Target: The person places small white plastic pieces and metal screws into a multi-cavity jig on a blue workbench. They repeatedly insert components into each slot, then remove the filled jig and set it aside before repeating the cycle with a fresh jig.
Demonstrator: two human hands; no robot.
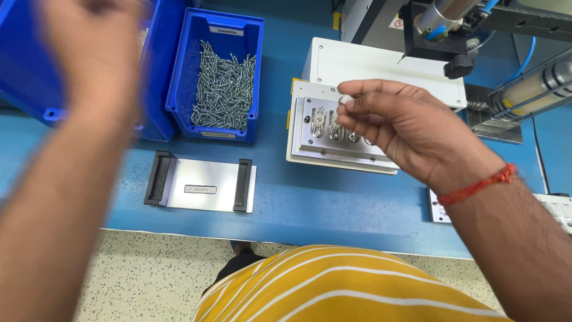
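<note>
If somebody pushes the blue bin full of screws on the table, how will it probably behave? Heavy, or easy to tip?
The blue bin probably feels heavy for its size, since the pile of metal screws fills much of it. It is low and wide on the flat blue table, so it would likely slide, not tip. The loose screws may shift and rattle inside.

Bench (333, 209) was blue. Bins (179, 71) blue, screws (225, 89) silver. Fixture (333, 140) grey on white base. Plate (202, 186) silver, black ends. Shirt (351, 286) yellow, white stripes. Wrist thread (476, 186) red. Floor (149, 274) speckled cream.
</note>
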